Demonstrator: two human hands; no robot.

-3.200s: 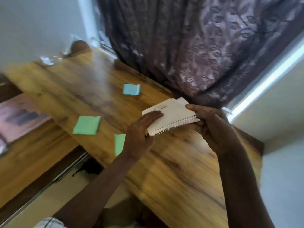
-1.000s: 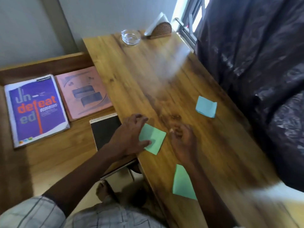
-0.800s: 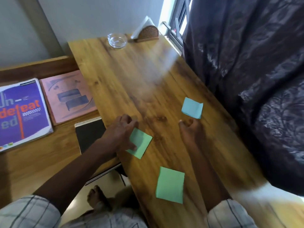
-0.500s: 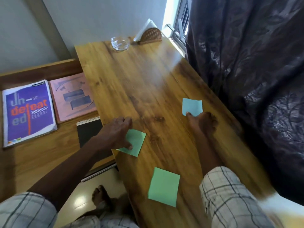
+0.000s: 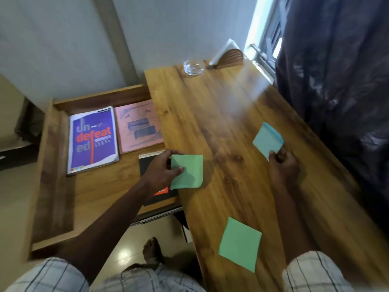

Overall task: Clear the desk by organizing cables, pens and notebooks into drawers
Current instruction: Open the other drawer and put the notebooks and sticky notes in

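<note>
My left hand [image 5: 161,170] pinches a green sticky-note pad [image 5: 187,171], lifted at the desk's left edge above the open drawer [image 5: 56,165]. My right hand [image 5: 283,165] grips a blue sticky-note pad [image 5: 267,140], tilted up off the wooden desk [image 5: 221,114]. A second green pad [image 5: 240,244] lies flat on the desk near me. Inside the drawer lie a purple magazine [image 5: 93,139], a pink book [image 5: 137,126] and a black spiral notebook [image 5: 147,165], partly hidden by my left hand.
A glass ashtray [image 5: 193,67] and a wicker napkin holder [image 5: 228,56] stand at the desk's far end. A dark curtain [image 5: 336,81] hangs along the right side. My bare foot [image 5: 151,249] is on the floor below the drawer.
Both hands have closed on pads and raised them off the desk: the left took the green pad, the right took the blue one. Earlier, both held a white spiral notebook.
</note>
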